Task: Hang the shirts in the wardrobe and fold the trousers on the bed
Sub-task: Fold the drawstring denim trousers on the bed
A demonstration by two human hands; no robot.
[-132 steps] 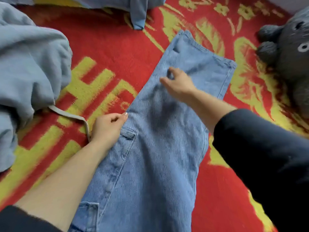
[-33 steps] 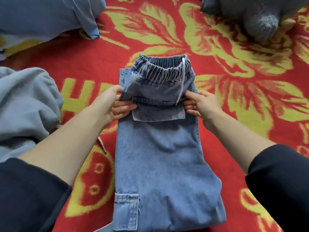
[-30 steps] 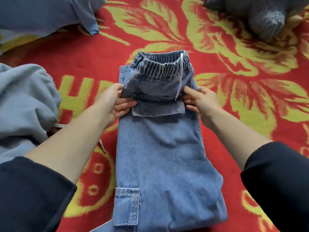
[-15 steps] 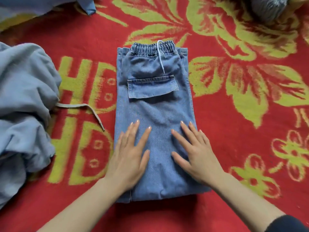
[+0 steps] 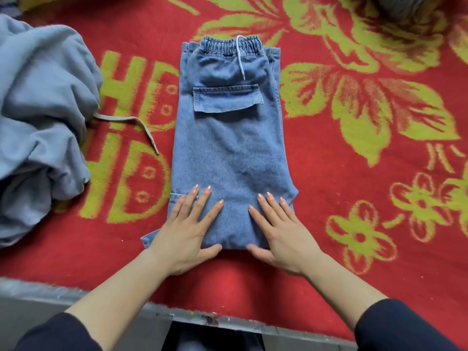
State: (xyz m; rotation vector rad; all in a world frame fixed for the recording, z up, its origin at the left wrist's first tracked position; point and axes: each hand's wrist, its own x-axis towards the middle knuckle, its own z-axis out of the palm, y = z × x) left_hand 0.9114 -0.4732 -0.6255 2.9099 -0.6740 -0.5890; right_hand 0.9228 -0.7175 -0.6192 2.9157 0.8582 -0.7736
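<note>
One pair of jeans point(image 5: 229, 153), folded, lying flat on red blanket point(image 5: 329, 188), waistband at far end. Hands: left hand point(image 5: 186, 231) and right hand point(image 5: 282, 233) both flat, fingers straight and spread, pressing the near fold. Risks: loose corner point(image 5: 148, 239) pokes out by the left hand and would spoil the next fold; lifting from one edge could let layers slide apart; grey garment point(image 5: 43, 117) and its cord point(image 5: 136, 122) lie just beside, liable to snag.
</note>
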